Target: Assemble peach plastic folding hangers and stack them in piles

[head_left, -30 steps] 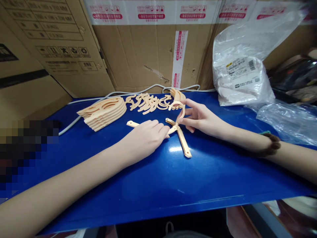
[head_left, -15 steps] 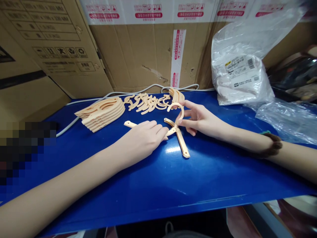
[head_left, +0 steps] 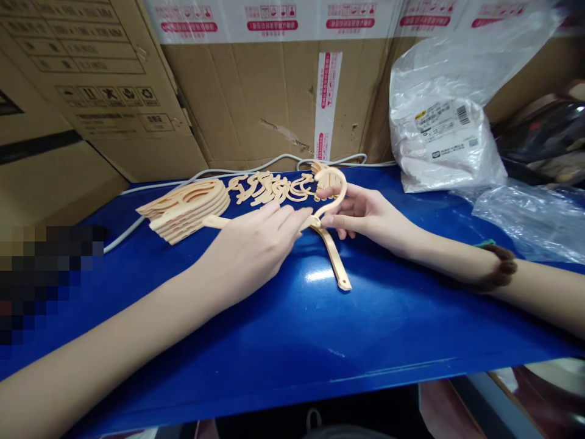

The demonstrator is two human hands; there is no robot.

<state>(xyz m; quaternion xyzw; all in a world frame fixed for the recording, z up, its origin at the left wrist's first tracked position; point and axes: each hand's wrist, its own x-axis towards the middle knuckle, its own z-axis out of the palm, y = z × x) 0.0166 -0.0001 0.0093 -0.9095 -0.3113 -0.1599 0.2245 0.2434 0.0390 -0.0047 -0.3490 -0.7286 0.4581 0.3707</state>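
Note:
A beige folding clothes hanger lies between my hands over the blue table [head_left: 388,341]. My left hand [head_left: 256,244] is closed around one hanger arm [head_left: 214,222], whose far end sticks out to the left. My right hand [head_left: 365,210] pinches the curved hook [head_left: 342,192] near its base. The hook's base and the held arm meet at the joint [head_left: 314,222] between my fingertips. From there a second hanger arm [head_left: 336,259] slants down to the right. My left palm hides the middle of the held arm.
Behind the hands lie a stack of beige hanger arms [head_left: 187,210], a loose pile of hooks [head_left: 265,190] and another stack of beige pieces [head_left: 322,174]. A white cable [head_left: 283,157] runs along cardboard boxes [head_left: 256,103]. A white plastic bag [head_left: 443,134] stands at the right.
The hook has moved up and slightly right. The hanger arm in my left hand has swung up and left. The lower arm's tip has stayed almost in place.

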